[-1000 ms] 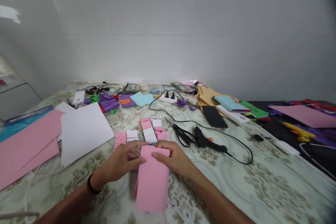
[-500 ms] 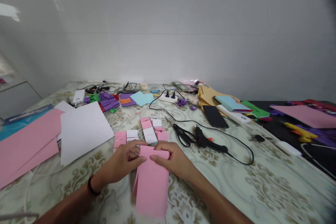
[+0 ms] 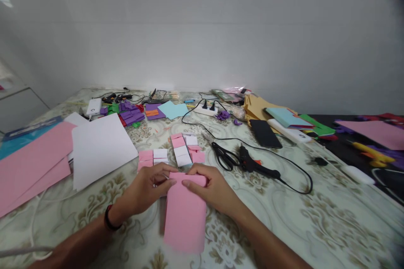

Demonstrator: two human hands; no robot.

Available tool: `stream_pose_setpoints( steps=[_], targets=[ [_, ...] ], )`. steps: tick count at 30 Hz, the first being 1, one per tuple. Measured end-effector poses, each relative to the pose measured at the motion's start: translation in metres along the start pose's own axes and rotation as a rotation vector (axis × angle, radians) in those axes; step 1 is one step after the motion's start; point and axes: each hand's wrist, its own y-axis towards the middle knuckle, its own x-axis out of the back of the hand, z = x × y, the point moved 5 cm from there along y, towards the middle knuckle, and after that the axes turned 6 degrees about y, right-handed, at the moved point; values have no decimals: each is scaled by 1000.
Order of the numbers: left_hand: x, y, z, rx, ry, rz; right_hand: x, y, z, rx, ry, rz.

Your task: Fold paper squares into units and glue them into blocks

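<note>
A folded sheet of pink paper [image 3: 185, 218] is held between my two hands, its long side running toward me. My left hand [image 3: 150, 190] pinches the top left corner, thumb in front and fingers behind. At the top right, my right hand [image 3: 212, 187] grips the same edge the same way, its thumb close to the left one. Just beyond my fingers lie small folded pink and white paper pieces [image 3: 181, 155], some of them joined in rows.
White sheets [image 3: 101, 147] and pink sheets [image 3: 34, 164] lie at left. Scissors [image 3: 225, 157], a black glue gun [image 3: 257, 164] with its cord and a phone [image 3: 265, 133] are at right. A power strip [image 3: 205, 110] and purple paper pieces [image 3: 131, 113] stand farther back.
The two layers of the pink paper now lie closer together, with less gap at the left side. Both hands keep their pinch at its top edge. The camera view has shifted slightly.
</note>
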Motion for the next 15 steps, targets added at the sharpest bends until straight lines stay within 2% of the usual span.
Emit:
stream_pose_setpoints(
  steps=[5,8,11,15],
  targets=[
    [-1,0,0,7,-3,-6,-1,-1,-1,-29,3,-16],
    [-2,0,-1,-2,9,-19,1,-2,-3,-60,112,-61],
    [2,-1,0,-24,24,-104,2,-3,-10,-149,302,-96],
    [10,-3,4,-57,37,-257,-2,-2,-17,-255,466,-47]
  ],
)
